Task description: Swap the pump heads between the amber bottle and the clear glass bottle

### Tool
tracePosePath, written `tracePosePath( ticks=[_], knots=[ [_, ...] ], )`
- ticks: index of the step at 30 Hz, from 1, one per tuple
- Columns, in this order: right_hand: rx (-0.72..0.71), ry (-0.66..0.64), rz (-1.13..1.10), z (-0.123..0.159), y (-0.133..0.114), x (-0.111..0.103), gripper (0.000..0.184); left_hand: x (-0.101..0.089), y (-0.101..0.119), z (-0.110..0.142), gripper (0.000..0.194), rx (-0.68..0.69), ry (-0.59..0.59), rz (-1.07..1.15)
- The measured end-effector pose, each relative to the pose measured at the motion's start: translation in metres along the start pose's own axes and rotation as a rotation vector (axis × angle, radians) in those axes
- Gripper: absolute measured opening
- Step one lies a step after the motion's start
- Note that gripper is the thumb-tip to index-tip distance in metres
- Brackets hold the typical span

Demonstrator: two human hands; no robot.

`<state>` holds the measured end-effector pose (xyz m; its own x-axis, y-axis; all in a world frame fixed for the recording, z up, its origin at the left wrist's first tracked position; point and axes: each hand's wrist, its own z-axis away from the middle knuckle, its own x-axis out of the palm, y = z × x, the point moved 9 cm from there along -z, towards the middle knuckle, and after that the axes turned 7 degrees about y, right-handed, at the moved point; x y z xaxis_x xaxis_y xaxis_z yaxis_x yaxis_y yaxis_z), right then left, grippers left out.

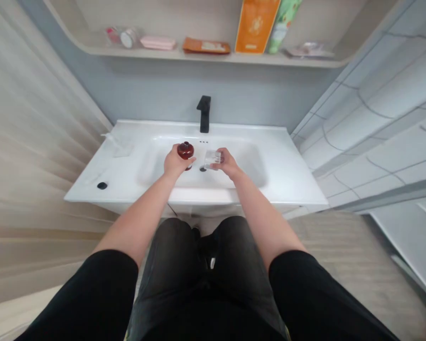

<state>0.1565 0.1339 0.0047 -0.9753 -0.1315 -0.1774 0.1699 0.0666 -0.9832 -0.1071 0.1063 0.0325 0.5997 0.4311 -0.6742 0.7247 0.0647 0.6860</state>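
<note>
The left grip (174, 162) is clenched around a dark red bottle (185, 149), held upright over the white sink (102, 166) at 10 o'clock from the drain (202, 169). The right grip (229, 162) is pinching a clear square piece (213, 158), too blurred to name, at 2 o'clock from the drain. The 2 things are just apart, and holding them low over the basin keeps any slip inside it. A black tap (204, 113) stands at 12 o'clock
</note>
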Motion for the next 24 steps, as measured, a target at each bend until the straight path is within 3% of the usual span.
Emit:
tracePosePath(
  ticks=[6,10,17,24],
  knots=[
    [-0.041,0.031,-0.125,0.022,-0.028,-0.012,0.085,-0.007,0.002,0.006,0.077,-0.014,-0.024,0.034],
    [-0.055,0.096,-0.107,0.043,-0.035,-0.039,0.084,-0.009,0.000,0.006,0.075,-0.015,-0.035,0.044],
    [-0.106,0.298,-0.100,0.107,-0.039,-0.136,0.079,-0.007,0.000,0.004,0.074,0.012,-0.045,0.057],
    [-0.114,0.530,-0.068,0.153,-0.018,-0.242,0.074,-0.011,-0.008,0.000,0.079,-0.037,-0.009,0.060]
  ],
)
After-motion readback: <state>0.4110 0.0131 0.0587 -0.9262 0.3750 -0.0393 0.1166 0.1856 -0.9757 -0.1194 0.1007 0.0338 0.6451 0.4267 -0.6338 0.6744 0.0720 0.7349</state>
